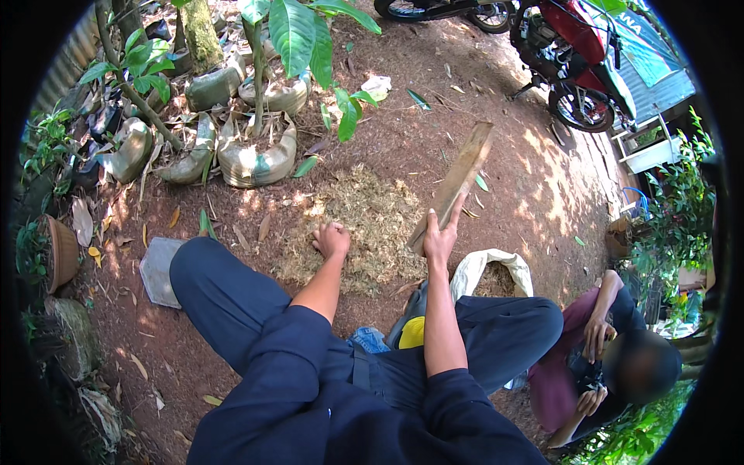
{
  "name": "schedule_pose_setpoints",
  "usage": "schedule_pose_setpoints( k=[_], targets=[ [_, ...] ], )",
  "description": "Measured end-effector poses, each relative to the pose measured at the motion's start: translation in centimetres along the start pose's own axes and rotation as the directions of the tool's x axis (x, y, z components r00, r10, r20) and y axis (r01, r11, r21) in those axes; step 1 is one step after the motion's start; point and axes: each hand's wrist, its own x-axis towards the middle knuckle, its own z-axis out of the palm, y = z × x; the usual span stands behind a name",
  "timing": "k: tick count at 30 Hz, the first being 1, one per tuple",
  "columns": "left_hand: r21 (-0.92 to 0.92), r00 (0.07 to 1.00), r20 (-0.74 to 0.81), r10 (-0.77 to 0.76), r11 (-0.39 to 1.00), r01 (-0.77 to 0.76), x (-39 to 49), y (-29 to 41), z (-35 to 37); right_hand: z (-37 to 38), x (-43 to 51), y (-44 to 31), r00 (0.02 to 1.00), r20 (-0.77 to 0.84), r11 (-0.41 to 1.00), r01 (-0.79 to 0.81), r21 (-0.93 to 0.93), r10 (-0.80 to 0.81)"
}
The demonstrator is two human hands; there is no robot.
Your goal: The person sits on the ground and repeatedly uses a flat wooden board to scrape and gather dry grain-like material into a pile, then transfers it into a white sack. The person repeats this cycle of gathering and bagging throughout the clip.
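Observation:
A flat piece of wood (456,180) slants up and to the right from my right hand (440,235), which grips its lower part with the thumb on one side and fingers on the other. My left hand (331,239) rests with bent fingers at the left part of a patch of dry, shredded plant material (372,226) on the soil; whether it pinches any is hidden. An open white sack (493,258) stands by my right knee, with similar dry material visible inside. Between my legs lies a yellow object (412,333), partly covered by my right forearm.
Another person (581,360) sits at the lower right, hands around a small dark object. Soil-filled bags (258,160) with plants stand at the upper left, a terracotta-coloured pot (61,254) at the left. A grey paving block (160,272) lies by my left knee. A red motorcycle (572,35) stands upper right.

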Motion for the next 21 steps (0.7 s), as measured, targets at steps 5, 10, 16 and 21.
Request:
schedule_pose_setpoints(
  k=[5,10,16,21],
  targets=[
    [-0.026,0.999,0.049,-0.022,0.999,0.023,-0.1,0.3,-0.5,2.3,-0.8,2.7,1.0,0.006,0.982,0.022,-0.186,-0.021],
    [-0.002,0.998,0.054,-0.025,1.0,0.025,-0.2,0.6,-0.7,3.7,-4.2,10.2,0.824,0.363,0.706,-0.062,-0.706,0.435],
    [0.017,1.0,0.012,-0.007,1.0,0.006,-0.3,0.4,-0.6,3.7,-2.5,13.0,0.785,0.408,0.802,-0.18,-0.569,0.465],
    [0.037,1.0,0.002,-0.018,0.999,0.018,-0.2,0.6,-0.3,2.1,-2.2,13.5,0.554,0.625,0.48,-0.822,0.307,0.549]
  ],
)
